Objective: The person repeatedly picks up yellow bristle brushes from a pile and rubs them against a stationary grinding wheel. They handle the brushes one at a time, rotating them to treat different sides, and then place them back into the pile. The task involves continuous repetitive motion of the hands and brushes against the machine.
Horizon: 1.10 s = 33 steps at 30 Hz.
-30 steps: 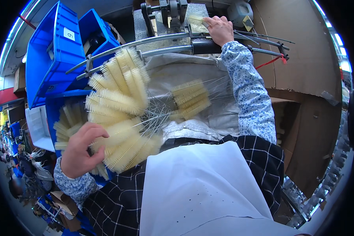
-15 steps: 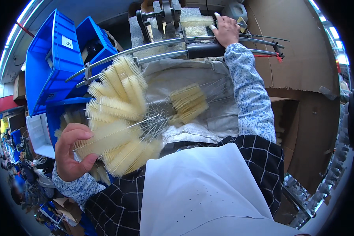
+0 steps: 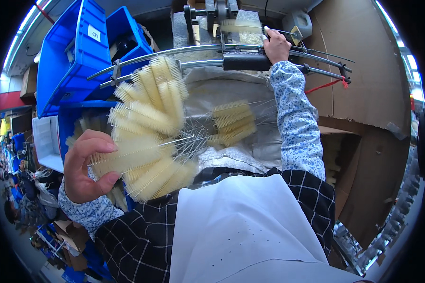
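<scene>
My left hand (image 3: 87, 165) is at the left of a pile of cream bristle brushes (image 3: 148, 115). Its thumb and fingers are spread around the bristled end of the topmost brush (image 3: 127, 158), whose wire handle points right over a tangle of other handles. At the back, my right hand (image 3: 276, 46) is closed at the wire stem of another bristle brush (image 3: 241, 26). That brush lies crosswise beside the machine (image 3: 208, 23), its bristles left of my fingers. Part of my right grip is hidden by the hand itself.
Two curved metal rails (image 3: 198, 63) with a black sleeve (image 3: 247, 61) cross before the machine. Smaller tan brushes (image 3: 232, 118) lie on a pale cloth (image 3: 208, 89). Blue bins (image 3: 75, 52) stand left, a cardboard sheet (image 3: 359, 61) right, a plastic jug (image 3: 298, 23) behind.
The whole view has shifted slightly. My left hand has eased a little away from the topmost brush, which stays on the pile. My right hand remains at the brush stem by the machine.
</scene>
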Motion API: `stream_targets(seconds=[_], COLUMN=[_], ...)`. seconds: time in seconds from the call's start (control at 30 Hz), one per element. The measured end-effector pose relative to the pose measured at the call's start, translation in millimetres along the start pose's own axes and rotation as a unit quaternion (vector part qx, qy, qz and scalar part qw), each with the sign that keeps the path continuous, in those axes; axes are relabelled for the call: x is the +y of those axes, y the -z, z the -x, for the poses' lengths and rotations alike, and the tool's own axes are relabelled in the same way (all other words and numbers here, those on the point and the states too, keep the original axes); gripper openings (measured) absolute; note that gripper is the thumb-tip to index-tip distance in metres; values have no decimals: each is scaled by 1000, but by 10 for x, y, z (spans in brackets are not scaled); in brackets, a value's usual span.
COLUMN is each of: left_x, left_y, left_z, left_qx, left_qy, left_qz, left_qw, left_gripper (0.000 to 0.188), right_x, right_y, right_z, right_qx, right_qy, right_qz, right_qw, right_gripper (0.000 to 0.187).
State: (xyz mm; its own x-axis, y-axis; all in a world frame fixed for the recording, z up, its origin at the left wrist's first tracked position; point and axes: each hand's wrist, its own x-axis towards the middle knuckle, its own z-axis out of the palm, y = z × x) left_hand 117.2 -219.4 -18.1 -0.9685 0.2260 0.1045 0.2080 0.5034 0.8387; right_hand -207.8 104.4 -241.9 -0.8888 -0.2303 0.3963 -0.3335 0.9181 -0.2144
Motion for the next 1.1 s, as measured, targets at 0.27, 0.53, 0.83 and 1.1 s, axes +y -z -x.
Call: stream_targets(seconds=[0.27,0.53,0.83,1.1], left_x=[50,71,43,-41], left_y=[24,-47,-44,-44], left_z=[3,-93,-96,-105], left_qx=[-8,-30,-24,9], left_qy=[5,7,0,-2], left_qz=[-3,0,-20,-13], left_qw=[1000,1000,1000,1000], left_gripper=[40,39,35,29], right_x=[-634,-1086,-661,432], right_y=[-68,-142,0,105], right_z=[38,57,38,-112], right_qx=[-17,-46,-58,-51], right_qy=[-5,-22,-17,-14], right_qz=[-1,-12,14,18], right_qw=[1000,999,998,998], right_gripper=[19,18,23,24])
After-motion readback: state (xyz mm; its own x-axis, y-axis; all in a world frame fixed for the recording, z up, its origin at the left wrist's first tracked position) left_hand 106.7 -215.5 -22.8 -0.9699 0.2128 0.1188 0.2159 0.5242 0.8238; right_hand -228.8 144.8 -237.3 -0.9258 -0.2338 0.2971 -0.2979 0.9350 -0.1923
